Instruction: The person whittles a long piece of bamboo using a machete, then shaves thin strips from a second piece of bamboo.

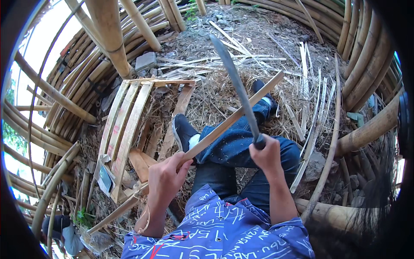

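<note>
My left hand (166, 178) is closed around a long, flat bamboo strip (222, 134). The strip slants over my legs, its far end up and to the right, and a length of it runs back past my left forearm. In my right hand (268, 156) is the dark handle of a machete (235, 77), fingers wrapped round it. The long grey blade points forward and slightly left, overlapping the strip near its far end in this view. Small pale chips dot my blue jeans (220, 149) under the strip.
A slatted wooden crate (125, 123) lies left of my feet, with a folded paper (105, 176) on its near end. Split bamboo strips (312, 121) and shavings litter the ground. Stacked bamboo poles (371, 56) and an upright pole (108, 34) stand around me. A grey block (145, 61) sits beyond the crate.
</note>
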A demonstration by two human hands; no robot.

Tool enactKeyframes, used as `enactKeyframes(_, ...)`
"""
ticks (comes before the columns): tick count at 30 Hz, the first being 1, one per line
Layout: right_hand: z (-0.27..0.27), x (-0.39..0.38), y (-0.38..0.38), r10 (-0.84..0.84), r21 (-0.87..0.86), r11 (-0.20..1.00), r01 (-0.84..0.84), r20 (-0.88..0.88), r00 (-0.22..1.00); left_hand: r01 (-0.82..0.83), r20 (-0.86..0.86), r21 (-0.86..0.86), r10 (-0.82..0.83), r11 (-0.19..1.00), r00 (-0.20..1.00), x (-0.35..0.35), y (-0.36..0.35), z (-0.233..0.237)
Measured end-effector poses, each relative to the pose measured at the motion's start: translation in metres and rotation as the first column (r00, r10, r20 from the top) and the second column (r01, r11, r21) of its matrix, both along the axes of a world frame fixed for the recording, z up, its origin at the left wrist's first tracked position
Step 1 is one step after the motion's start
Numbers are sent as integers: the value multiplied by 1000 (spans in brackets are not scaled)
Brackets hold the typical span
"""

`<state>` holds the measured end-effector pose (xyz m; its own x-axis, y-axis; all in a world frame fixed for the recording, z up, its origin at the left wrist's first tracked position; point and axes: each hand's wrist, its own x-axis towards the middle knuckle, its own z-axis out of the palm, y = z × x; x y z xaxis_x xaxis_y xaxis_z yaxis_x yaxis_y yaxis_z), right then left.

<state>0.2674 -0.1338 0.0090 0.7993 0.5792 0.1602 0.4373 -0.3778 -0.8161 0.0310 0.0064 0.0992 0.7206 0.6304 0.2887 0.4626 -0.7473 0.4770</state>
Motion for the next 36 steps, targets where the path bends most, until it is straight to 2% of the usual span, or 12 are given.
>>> enactKeyframes(3,7,-25,-1,150,35,988,-149,-33,988,14,-2,14,-14,1000,1000,7,0,-3)
enactKeyframes(10,-1,-11,-1,118,-72,991,-113,70,991,46,-27,60,-45,997,999,7,4,0)
enactKeyframes(12,0,-14,1,101,-57,994,-97,77,992,76,-21,119,-74,990,997,9,6,2)
enactKeyframes(18,2,-10,14,54,20,998,-55,64,997,46,-25,80,-44,996,999,10,6,6)
enactKeyframes(24,4,-24,12,122,-95,990,-106,179,976,42,-37,114,-38,993,999,8,12,9)
enactKeyframes(26,5,-30,13,231,-77,972,-221,181,956,54,-40,115,-50,992,998,10,12,16)
enactKeyframes(27,7,-27,12,218,-99,975,-201,211,953,67,-44,120,-62,990,997,10,12,19)
enactKeyframes(28,7,-22,12,219,-98,974,-202,211,953,66,-45,121,-61,990,997,9,12,22)
enactKeyframes(30,2,-6,13,87,-23,996,-84,177,980,64,-73,178,-52,982,996,5,12,26)
enactKeyframes(32,-7,12,13,-6,-2,1000,6,59,998,53,-85,206,-36,977,996,2,11,28)
enactKeyframes(36,11,-11,9,57,22,998,-57,-17,998,50,-95,220,-30,974,995,7,12,26)
